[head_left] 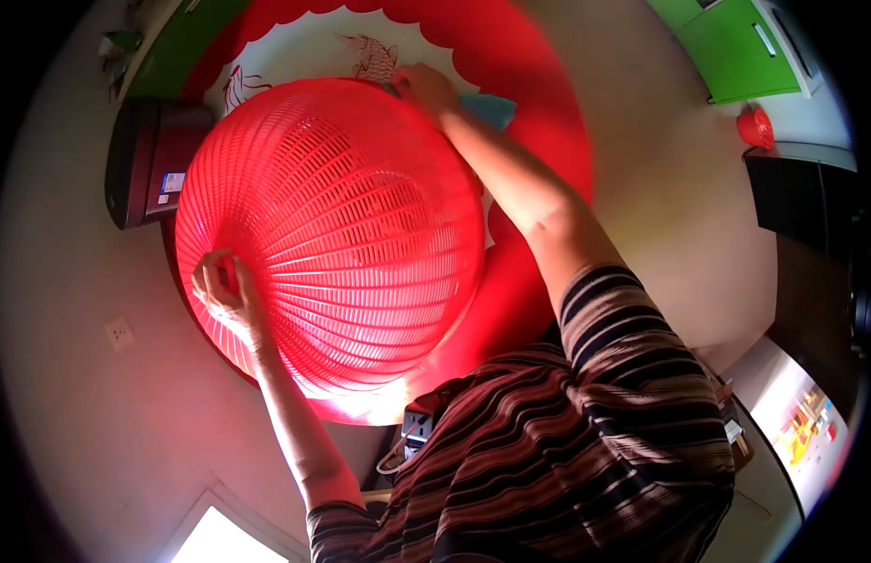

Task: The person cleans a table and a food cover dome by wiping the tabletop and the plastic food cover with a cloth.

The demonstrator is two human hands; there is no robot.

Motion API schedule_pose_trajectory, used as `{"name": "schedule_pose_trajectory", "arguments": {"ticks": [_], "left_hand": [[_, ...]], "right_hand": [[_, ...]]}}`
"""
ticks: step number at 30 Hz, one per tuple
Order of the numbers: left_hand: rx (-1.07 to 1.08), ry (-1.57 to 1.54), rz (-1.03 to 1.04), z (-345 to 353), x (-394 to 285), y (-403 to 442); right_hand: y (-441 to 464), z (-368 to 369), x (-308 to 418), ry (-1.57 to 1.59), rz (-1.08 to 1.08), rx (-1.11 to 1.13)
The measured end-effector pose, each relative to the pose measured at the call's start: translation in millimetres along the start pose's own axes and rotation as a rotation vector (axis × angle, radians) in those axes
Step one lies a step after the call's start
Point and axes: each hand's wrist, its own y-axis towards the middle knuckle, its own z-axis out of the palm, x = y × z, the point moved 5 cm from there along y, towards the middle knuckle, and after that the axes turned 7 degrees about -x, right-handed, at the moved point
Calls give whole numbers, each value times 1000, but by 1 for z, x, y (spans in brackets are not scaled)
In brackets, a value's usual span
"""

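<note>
A big red mesh food cover [360, 216], dome-shaped with open slats, is tilted over the round table. My left hand [229, 298] is closed around the knob at the top of the dome. Beyond the cover's far rim, my right hand [426, 87] is closed, fingers curled and partly hidden; what they grip, if anything, I cannot make out. Just right of that hand lies a teal piece [492, 110], perhaps cloth, partly covered by my forearm. Beneath is a red tablecloth [538, 84] with a scalloped edge around a pale centre printed with fish [371, 58].
A dark bin-like box [140, 169] with a label stands at the table's left. Green cabinets [735, 56] and a red container [755, 127] are at the upper right. A power strip [416, 427] sits close to my body, and a wall outlet [120, 333] is at the left.
</note>
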Motion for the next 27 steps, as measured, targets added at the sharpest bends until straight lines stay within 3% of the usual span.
{"name": "schedule_pose_trajectory", "arguments": {"ticks": [4, 8, 16, 21, 27], "left_hand": [[-22, 56, 9, 1, 4, -1], [-44, 92, 50, 3, 7, -1], [-40, 117, 143, 11, 21, 3], [-21, 103, 153, 13, 27, 7], [-12, 57, 139, 4, 12, 3]], "right_hand": [[-72, -45, -16, -36, 136, 16], [-163, -72, -28, -79, 147, -154], [-328, -83, -6, -21, 262, -172], [-307, -87, -12, -29, 265, -167], [-193, -85, -22, -143, 249, -72]]}}
